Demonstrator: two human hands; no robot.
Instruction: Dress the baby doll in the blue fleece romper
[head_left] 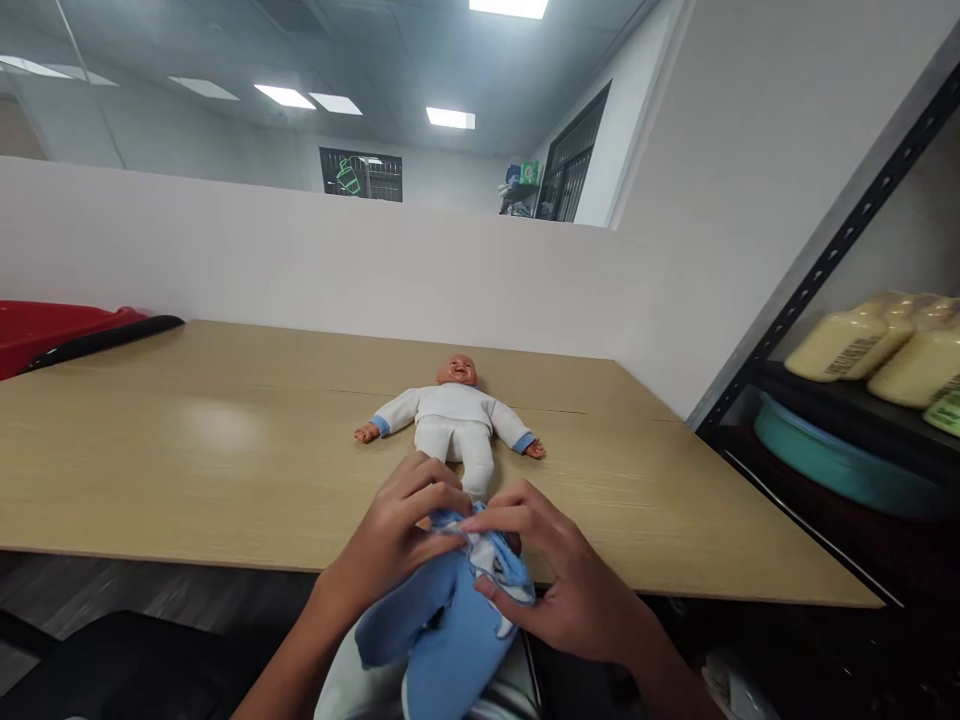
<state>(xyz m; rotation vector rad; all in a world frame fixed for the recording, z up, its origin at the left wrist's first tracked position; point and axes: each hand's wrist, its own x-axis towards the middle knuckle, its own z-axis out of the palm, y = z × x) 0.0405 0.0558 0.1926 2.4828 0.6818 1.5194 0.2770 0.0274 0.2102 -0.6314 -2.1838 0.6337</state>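
A baby doll [454,415] in a white suit with blue cuffs lies on its back on the wooden table [225,450], arms spread, head away from me. Its legs reach the table's near edge. A blue garment [442,625] hangs down from the doll's feet toward my lap. My left hand [394,535] pinches the garment's upper edge at the doll's feet. My right hand [555,575] grips the same edge from the right side, fingers curled round the cloth. The doll's feet are hidden behind my hands.
A white partition wall [337,265] runs along the table's far side. A red object with a black strip [67,335] sits at the far left. On the right a black metal shelf [825,410] holds cream bottles [877,345] and a teal bowl [832,460].
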